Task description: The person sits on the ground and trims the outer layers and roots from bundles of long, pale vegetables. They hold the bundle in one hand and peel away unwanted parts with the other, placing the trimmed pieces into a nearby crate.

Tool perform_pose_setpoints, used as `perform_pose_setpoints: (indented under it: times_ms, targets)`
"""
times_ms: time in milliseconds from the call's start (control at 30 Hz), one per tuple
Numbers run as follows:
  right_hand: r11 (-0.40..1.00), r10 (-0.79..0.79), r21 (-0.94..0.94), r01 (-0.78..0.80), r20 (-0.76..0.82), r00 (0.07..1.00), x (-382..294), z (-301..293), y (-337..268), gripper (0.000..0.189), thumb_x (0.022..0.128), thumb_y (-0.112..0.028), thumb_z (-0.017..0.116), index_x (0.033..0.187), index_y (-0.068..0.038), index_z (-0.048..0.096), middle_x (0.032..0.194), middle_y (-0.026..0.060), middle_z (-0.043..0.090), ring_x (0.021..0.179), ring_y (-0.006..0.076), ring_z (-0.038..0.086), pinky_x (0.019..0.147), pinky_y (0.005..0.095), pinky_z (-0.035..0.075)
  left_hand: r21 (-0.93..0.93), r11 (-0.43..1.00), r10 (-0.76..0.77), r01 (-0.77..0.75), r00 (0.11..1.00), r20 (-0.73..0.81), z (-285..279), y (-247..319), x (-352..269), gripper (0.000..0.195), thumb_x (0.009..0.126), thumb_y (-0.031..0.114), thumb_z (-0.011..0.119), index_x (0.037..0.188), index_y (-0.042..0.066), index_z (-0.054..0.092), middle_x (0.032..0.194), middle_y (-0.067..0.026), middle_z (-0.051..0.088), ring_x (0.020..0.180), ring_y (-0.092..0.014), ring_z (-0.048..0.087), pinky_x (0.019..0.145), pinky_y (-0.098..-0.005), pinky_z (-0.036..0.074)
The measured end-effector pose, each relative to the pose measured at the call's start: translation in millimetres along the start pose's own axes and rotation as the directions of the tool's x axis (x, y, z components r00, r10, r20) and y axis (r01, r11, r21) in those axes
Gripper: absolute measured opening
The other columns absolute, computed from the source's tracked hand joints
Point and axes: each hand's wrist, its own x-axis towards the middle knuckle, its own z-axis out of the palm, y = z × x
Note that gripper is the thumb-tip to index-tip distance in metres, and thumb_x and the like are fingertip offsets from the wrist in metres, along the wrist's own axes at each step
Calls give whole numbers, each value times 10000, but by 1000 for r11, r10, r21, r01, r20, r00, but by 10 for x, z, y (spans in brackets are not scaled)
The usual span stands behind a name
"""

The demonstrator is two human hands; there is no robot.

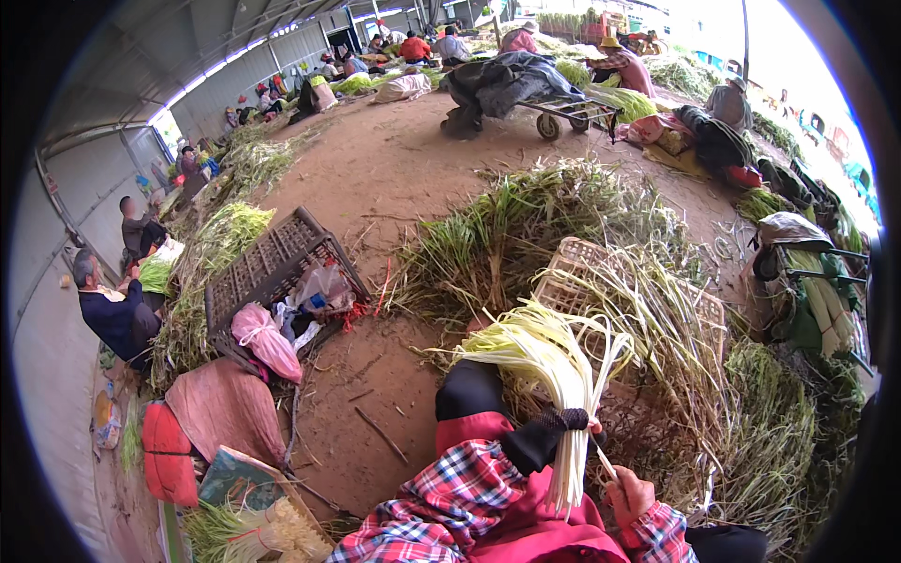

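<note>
A bunch of pale yellow-green leafy stalks (545, 345), their white ends pointing down, lies over my lap. My left hand (595, 424) grips the bunch around its middle; a dark textured covering and the stalks hide most of this hand. At the right of the bunch, my right hand (631, 495) pinches the end of a thin pale stalk (605, 461). Beyond my knees, a light plastic crate (574, 260) is partly covered by long, yellowish stalks. Tied bundles of stalks (246, 531) with pale root ends lie at the lower left.
A dark plastic crate (264, 260) with bags stands left, near a pink cloth (229, 405) and red bundle (169, 450). Green plant heaps (493, 239) lie ahead and right. A covered cart (549, 116) stands farther off. A person (116, 302) sits at the left; others sit farther back.
</note>
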Motion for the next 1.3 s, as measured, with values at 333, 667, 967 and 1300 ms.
perform_pose_setpoints:
  times_ms: [333,667,967,1300]
  targets:
    - [857,393,398,-327,-93,915,-215,52,115,167,888,-110,478,933,36,542,536,36,568,452,81,511,436,223,398,20,999,39,-37,997,-69,-6,14,-10,438,764,142,631,1152,15,474,884,-106,623,816,-167,594,721,-254,459]
    - [959,5,281,-34,106,994,-343,-192,72,173,861,-66,509,997,38,533,630,79,567,530,148,559,490,262,439,29,985,170,-167,964,-207,21,242,-77,292,735,115,592,977,-44,564,875,-100,614,721,-157,573,646,-260,495]
    - [705,35,663,-253,323,946,-371,-349,26,284,930,-223,412,999,17,547,588,20,533,473,89,468,446,238,378,-113,971,201,-212,974,-107,17,240,-42,355,781,148,581,1096,34,463,823,-74,573,738,-203,571,600,-306,486]
    - [816,285,515,-262,36,958,102,168,113,130,870,-101,522,812,5,570,558,41,537,464,73,479,427,240,388,-79,985,152,-153,988,-20,-27,211,-34,385,793,171,576,1121,25,437,832,-73,553,769,-220,553,642,-316,463]
